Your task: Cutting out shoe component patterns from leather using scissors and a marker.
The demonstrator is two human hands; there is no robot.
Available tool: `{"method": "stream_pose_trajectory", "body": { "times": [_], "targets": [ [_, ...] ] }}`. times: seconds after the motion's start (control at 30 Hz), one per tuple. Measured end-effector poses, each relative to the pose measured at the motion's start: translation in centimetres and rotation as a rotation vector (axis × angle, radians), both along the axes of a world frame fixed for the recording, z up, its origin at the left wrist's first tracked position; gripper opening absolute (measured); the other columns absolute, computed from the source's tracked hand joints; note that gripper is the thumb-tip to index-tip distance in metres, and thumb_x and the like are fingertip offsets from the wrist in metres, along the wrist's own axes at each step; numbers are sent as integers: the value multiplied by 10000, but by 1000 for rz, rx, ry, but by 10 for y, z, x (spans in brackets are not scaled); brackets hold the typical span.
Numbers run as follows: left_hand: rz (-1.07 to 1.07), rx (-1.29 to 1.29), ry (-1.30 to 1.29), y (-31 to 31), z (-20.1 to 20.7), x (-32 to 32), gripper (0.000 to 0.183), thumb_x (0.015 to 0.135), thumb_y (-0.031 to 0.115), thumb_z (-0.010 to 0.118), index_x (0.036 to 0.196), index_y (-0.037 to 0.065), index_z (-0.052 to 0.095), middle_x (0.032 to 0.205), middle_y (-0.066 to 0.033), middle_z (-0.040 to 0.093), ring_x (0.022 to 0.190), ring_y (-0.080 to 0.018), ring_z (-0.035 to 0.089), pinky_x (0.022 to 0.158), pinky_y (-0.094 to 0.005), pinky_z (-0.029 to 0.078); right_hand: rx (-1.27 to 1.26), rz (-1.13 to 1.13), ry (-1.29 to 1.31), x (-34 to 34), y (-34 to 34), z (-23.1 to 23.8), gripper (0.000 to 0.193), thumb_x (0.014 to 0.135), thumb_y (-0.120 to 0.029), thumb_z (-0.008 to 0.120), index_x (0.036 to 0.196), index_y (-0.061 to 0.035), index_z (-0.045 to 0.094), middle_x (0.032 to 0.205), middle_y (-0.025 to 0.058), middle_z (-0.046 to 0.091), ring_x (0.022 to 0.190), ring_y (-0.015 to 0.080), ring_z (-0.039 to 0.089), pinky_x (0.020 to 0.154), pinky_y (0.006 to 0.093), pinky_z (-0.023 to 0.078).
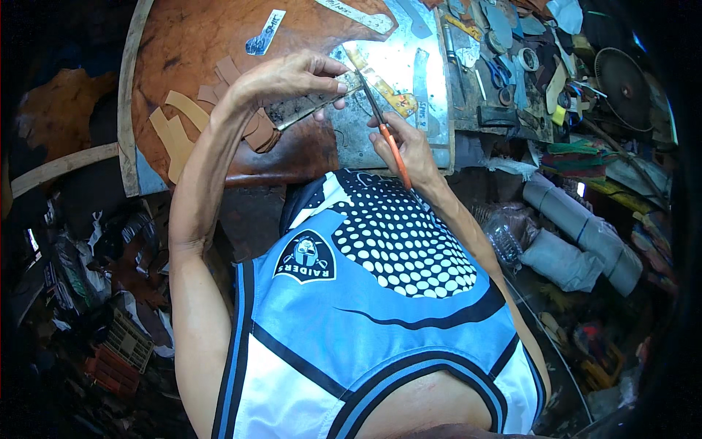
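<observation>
My right hand (pixel 406 148), at the table's near edge, is closed round a slim orange-handled knife (pixel 388 139). Its long dark blade (pixel 369 95) points up and to the left, its tip close to my left fingers. My left hand (pixel 296 79) bends over a flat, worn grey strip (pixel 292 115), with fingertips showing along its near side. What the strip is made of I cannot make out. Beneath the blade lie a shiny metal plate (pixel 431 69) and a stained yellowish pattern piece (pixel 384 86). Tan leather pieces (pixel 175 139) and brown leather pieces (pixel 259 132) lie left of the strip.
Brown leather covers the table (pixel 168 44), edged by a pale wooden rim (pixel 131 95). Pattern pieces (pixel 265 33) lie farther back. On the right are blue-handled scissors (pixel 499 73), tape rolls (pixel 528 58) and a round fan (pixel 624 88). Wrapped rolls (pixel 581 234) lie below them.
</observation>
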State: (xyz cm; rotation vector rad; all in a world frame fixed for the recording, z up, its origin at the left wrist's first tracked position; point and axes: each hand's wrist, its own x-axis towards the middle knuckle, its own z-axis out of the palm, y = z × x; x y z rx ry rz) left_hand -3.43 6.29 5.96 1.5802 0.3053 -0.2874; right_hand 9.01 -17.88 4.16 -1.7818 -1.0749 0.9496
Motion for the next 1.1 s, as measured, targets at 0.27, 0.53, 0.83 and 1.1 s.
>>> {"method": "stream_pose_trajectory", "body": {
  "times": [0.27,0.53,0.83,1.1],
  "targets": [
    [-48,20,-4,-10,6,5,334,935,233,607,1204,36,625,828,-42,684,653,-82,649,524,-195,564,-102,6,-28,0,2,14,272,872,-215,630,1049,-11,595,702,66,597,585,119,526,541,290,423],
    [-66,-16,52,-11,2,9,315,927,245,621,1168,44,644,787,-28,679,640,-76,645,512,-189,554,-17,-26,-17,0,-3,-6,186,857,-145,588,975,-1,588,689,89,607,572,136,567,541,303,452],
    [181,-153,67,-5,-19,-10,406,938,252,609,1260,11,552,946,-110,707,713,-130,689,635,-237,585,-158,39,-673,17,-13,-49,406,844,-371,688,1070,-52,579,789,197,676,708,371,676,581,464,506],
    [524,-374,-46,-24,-37,-14,406,926,200,627,1242,-34,527,1037,-175,685,857,-200,708,733,-281,599,-305,192,-962,21,-2,-44,428,840,-311,667,1166,-52,571,887,237,655,828,386,658,663,437,510]
  ]
}}
